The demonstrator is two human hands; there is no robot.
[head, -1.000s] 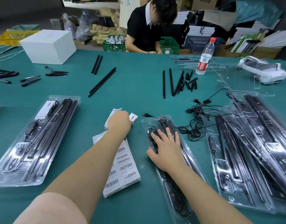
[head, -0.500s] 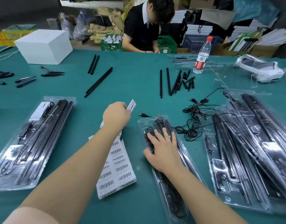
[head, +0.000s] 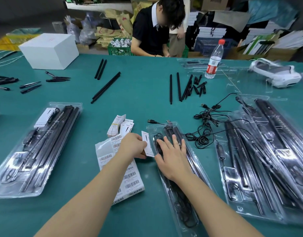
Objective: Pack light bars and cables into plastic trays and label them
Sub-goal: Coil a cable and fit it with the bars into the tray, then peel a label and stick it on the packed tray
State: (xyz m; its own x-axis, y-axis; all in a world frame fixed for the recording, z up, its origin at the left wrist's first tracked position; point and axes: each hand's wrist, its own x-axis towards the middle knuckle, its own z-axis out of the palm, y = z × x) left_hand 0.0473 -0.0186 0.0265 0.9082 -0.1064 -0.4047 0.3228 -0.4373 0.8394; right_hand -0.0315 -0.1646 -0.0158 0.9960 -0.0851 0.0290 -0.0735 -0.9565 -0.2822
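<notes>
Head camera is looking down over a green table [head: 144, 103]. At the centre, the left hand [head: 134, 146] is pinching a small white card [head: 147, 144] between thumb and curled fingers, holding it at the left edge of a clear plastic tray [head: 177, 170]. That tray is lying lengthwise in front of the person, holding black light bars and a coiled black cable. The right hand [head: 171, 155] is resting flat on the tray's upper half, its fingers [head: 162, 142] straight and spread apart, pressing on the contents.

Under the left forearm a sheet of barcode labels [head: 123, 171] is lying on the table, and just beyond it a banded stack of white cards [head: 119, 124] is sitting. A filled tray [head: 37, 147] with bars and a white card is lying well apart to the left. To the right, several more filled trays [head: 260, 159] are overlapping one another. Between them and the centre tray a tangle of loose black cables [head: 207, 127] is spreading on the table.

Farther back, loose black bars [head: 181, 86] are lying scattered, with a water bottle [head: 214, 60], a white box [head: 49, 50] and a white headset [head: 275, 74]. Across the table another person [head: 156, 28] in a black shirt is bending over.
</notes>
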